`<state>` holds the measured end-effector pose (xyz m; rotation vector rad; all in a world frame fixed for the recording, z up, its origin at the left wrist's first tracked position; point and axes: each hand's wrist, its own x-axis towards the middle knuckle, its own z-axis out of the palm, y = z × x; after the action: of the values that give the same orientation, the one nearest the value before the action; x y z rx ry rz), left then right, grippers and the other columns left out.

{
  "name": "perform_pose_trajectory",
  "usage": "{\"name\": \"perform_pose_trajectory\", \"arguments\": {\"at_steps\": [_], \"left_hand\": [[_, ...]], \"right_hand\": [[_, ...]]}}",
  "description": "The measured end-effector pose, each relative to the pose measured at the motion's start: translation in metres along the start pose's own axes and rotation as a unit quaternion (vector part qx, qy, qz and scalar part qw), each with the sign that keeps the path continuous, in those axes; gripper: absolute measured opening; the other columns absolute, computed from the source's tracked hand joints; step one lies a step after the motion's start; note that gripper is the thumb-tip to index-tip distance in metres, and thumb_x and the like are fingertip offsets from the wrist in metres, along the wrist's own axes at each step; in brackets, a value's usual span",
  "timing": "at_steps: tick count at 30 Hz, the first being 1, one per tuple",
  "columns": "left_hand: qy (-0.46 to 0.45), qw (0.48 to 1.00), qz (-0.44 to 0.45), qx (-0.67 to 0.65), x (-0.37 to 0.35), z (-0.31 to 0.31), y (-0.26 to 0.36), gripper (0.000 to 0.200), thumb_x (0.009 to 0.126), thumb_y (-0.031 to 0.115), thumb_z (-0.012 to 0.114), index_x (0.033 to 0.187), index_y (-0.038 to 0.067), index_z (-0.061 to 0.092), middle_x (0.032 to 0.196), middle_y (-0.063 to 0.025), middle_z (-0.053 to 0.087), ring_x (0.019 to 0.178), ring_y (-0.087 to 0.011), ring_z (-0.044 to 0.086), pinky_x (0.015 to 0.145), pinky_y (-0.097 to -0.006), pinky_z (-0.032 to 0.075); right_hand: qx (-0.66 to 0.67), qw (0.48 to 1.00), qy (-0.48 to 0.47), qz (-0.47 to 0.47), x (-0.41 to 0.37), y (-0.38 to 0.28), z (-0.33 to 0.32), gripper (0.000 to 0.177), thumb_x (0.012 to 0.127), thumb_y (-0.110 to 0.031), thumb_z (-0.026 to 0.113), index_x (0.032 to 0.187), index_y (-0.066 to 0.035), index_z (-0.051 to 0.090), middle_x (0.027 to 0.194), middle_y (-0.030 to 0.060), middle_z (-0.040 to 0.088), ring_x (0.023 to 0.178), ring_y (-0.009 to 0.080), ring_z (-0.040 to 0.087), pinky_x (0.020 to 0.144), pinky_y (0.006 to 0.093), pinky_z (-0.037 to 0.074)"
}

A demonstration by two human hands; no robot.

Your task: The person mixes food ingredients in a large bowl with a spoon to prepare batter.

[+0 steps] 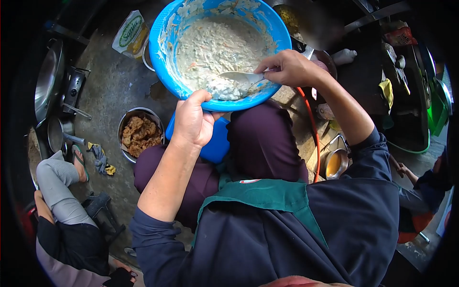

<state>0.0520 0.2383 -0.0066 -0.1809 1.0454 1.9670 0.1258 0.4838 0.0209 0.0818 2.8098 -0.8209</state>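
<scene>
Concrete floor (110, 86), blue bowl (160, 48) of batter (215, 48): left grip (193, 122) tight on rim, right grip (291, 67) pinching spoon (239, 76).

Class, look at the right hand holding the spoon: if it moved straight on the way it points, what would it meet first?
Probably the batter in the bowl: the spoon in the right hand touches it, though depth is unclear.

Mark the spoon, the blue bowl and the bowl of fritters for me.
spoon (239, 76): head view, its scoop end.
blue bowl (162, 67): head view, left wall.
bowl of fritters (143, 112): head view, metal rim.
</scene>
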Motion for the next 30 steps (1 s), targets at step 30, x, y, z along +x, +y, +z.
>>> {"name": "perform_pose_trajectory", "arguments": {"at_steps": [30], "left_hand": [[-0.003,1.000,0.002,0.010,-0.002,-0.003,-0.002,0.043,0.081,0.000,0.044,0.122,-0.008,0.041,0.119,-0.0210,0.053,0.105,-0.0336,0.057,0.086,-0.0497,0.051]], "right_hand": [[-0.219,0.967,0.106,-0.073,-0.012,0.010,-0.018,0.021,0.079,-0.014,0.062,0.099,-0.011,0.068,0.079,0.0089,0.066,0.073,0.0256,0.063,0.065,0.0344,0.049]]}}
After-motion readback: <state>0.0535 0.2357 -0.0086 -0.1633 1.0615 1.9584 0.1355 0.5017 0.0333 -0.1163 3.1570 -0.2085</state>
